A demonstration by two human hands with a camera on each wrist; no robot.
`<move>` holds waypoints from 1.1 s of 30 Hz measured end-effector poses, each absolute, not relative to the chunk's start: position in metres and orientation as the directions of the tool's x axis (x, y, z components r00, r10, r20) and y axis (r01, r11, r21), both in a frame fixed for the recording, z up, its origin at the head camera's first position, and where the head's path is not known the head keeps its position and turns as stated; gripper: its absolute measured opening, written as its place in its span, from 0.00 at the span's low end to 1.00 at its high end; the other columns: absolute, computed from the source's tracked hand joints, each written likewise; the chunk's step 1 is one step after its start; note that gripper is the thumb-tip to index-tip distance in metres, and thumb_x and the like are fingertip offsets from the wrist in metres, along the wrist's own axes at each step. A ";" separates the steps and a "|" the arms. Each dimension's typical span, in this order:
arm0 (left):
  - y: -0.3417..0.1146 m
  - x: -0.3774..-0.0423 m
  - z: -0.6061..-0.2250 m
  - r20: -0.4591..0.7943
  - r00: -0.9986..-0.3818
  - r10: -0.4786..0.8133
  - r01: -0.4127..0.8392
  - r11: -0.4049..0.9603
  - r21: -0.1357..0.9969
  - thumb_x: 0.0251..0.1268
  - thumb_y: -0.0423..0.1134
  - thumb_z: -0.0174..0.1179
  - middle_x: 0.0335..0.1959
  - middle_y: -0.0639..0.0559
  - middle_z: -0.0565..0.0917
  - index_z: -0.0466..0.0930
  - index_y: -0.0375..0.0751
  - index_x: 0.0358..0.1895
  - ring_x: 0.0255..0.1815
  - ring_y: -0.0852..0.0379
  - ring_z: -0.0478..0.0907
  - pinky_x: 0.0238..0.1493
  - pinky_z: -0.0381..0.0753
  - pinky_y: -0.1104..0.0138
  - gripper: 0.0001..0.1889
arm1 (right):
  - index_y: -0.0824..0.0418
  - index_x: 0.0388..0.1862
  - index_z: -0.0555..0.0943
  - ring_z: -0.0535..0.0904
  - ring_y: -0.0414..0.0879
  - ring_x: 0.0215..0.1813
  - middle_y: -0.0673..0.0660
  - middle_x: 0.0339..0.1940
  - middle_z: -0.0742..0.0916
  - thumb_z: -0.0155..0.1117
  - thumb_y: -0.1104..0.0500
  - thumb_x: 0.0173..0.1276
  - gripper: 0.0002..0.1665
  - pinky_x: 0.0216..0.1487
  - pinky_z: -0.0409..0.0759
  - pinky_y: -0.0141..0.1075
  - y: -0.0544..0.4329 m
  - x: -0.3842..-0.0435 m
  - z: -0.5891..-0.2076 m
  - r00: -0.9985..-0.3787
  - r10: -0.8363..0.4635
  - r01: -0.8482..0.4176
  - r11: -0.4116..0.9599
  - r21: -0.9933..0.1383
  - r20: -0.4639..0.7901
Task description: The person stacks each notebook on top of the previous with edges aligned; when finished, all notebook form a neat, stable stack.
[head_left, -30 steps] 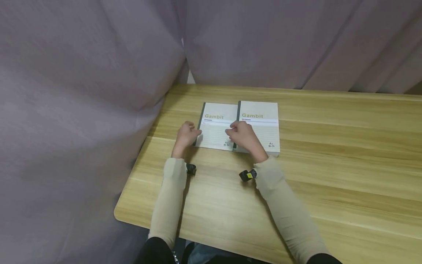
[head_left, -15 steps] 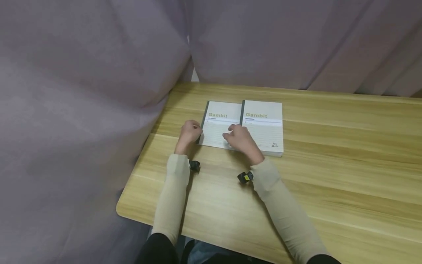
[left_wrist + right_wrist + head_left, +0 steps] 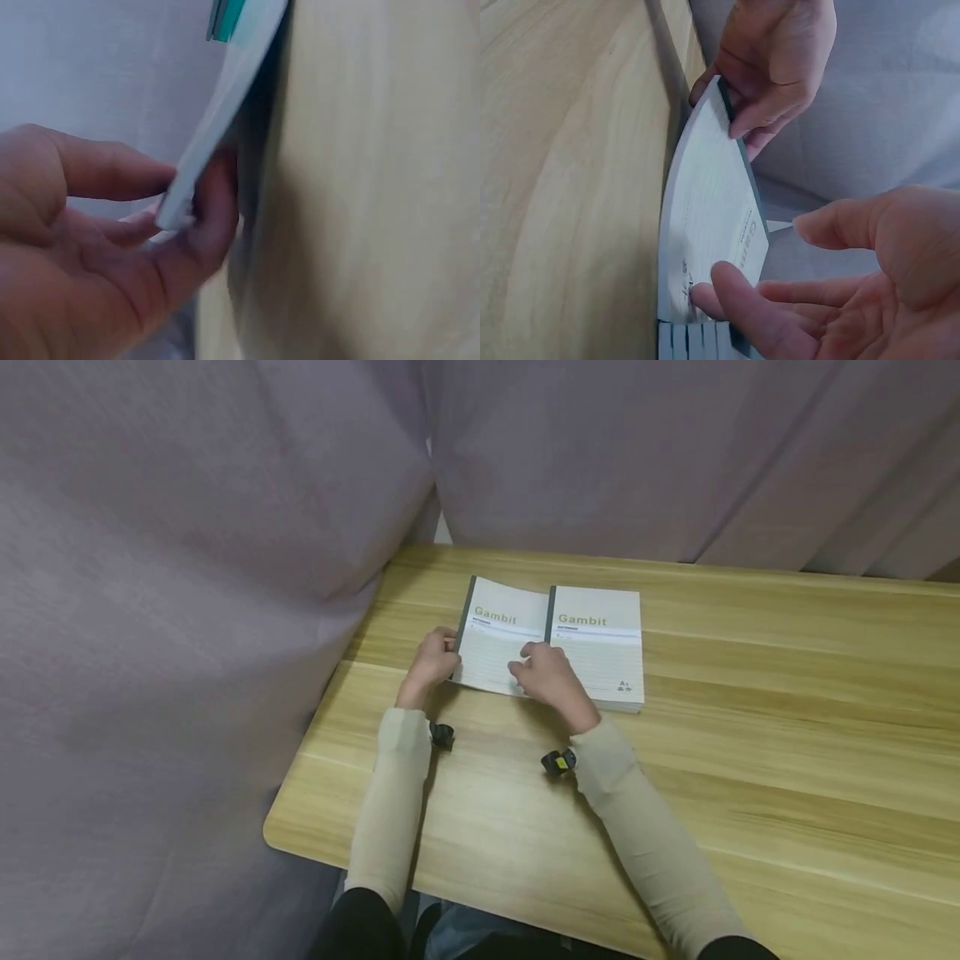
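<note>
My left hand pinches the dark spine edge of a white "Gambit" notebook. In the left wrist view the thumb is on the cover and fingers are curled beneath the raised edge. The notebook bends upward on that side, and its other side lies low beside a stack of matching notebooks. My right hand is over the seam between notebook and stack. From the right wrist, its fingers are loosely bent and parted, with one fingertip at the lifted notebook's cover. Several layered page edges of the stack show below it.
The notebooks are on a wood-grain table, toward its back left. Grey curtains hang along the left side and behind the back edge. A small black camera is strapped to each wrist.
The left hand has taken hold of the left notebook's spine edge and raised it, so the flat notebook now curves. The right hand has shifted slightly left off the stack.
</note>
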State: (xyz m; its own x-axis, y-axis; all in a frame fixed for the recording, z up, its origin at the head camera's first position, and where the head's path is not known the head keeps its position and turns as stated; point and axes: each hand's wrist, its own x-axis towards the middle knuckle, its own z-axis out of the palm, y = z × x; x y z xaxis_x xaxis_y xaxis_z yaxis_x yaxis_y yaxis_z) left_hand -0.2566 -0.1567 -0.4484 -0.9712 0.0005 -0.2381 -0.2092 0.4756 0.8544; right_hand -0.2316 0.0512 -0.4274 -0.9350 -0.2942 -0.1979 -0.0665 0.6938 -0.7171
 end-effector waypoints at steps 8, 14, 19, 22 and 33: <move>-0.157 -0.257 -0.456 -0.240 -0.970 -0.045 -0.243 0.294 0.924 0.56 0.15 0.45 0.62 0.26 0.75 0.62 0.22 0.70 0.62 0.37 0.75 0.57 0.81 0.55 0.32 | 0.75 0.67 0.71 0.83 0.61 0.55 0.71 0.57 0.83 0.58 0.61 0.74 0.28 0.59 0.80 0.51 0.053 -0.236 -0.426 -0.947 -0.277 -0.073 0.680 -0.730 -0.163; -0.159 -0.257 -0.461 -0.238 -0.967 -0.088 -0.253 0.259 0.932 0.55 0.15 0.44 0.61 0.27 0.75 0.63 0.22 0.69 0.62 0.38 0.75 0.57 0.81 0.56 0.33 | 0.72 0.72 0.68 0.74 0.64 0.65 0.71 0.67 0.76 0.60 0.64 0.72 0.31 0.64 0.76 0.52 0.054 -0.234 -0.426 -0.948 -0.258 -0.053 0.705 -0.707 -0.187; -0.163 -0.254 -0.457 -0.242 -0.962 -0.125 -0.260 0.163 0.952 0.55 0.16 0.43 0.60 0.27 0.75 0.61 0.23 0.71 0.59 0.38 0.76 0.54 0.82 0.56 0.34 | 0.74 0.72 0.66 0.77 0.64 0.60 0.72 0.65 0.77 0.59 0.64 0.72 0.33 0.62 0.77 0.53 0.056 -0.235 -0.425 -0.964 -0.228 -0.057 0.685 -0.726 -0.139; -0.165 -0.251 -0.453 -0.260 -0.957 -0.130 -0.276 0.124 0.953 0.55 0.16 0.44 0.60 0.28 0.74 0.60 0.25 0.72 0.57 0.39 0.76 0.52 0.82 0.58 0.35 | 0.74 0.68 0.69 0.80 0.61 0.52 0.71 0.59 0.81 0.59 0.65 0.71 0.28 0.55 0.81 0.50 0.056 -0.237 -0.426 -0.971 -0.204 -0.042 0.664 -0.747 -0.127; -0.153 -0.253 -0.448 -0.234 -0.970 -0.068 -0.239 0.079 0.968 0.58 0.17 0.44 0.56 0.27 0.78 0.61 0.23 0.71 0.49 0.43 0.79 0.42 0.82 0.65 0.32 | 0.70 0.39 0.78 0.72 0.49 0.27 0.58 0.28 0.79 0.55 0.76 0.57 0.11 0.24 0.71 0.35 0.062 -0.240 -0.423 -0.995 -0.093 -0.040 0.620 -0.784 -0.023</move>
State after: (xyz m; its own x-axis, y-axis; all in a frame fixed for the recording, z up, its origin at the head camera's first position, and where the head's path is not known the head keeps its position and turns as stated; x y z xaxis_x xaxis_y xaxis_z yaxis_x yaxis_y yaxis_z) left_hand -0.2532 -0.1535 -0.4478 -0.9699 -0.0679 -0.2337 -0.2387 0.0792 0.9679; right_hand -0.2396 0.0620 -0.4229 -0.9954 -0.0925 -0.0229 -0.0396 0.6197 -0.7839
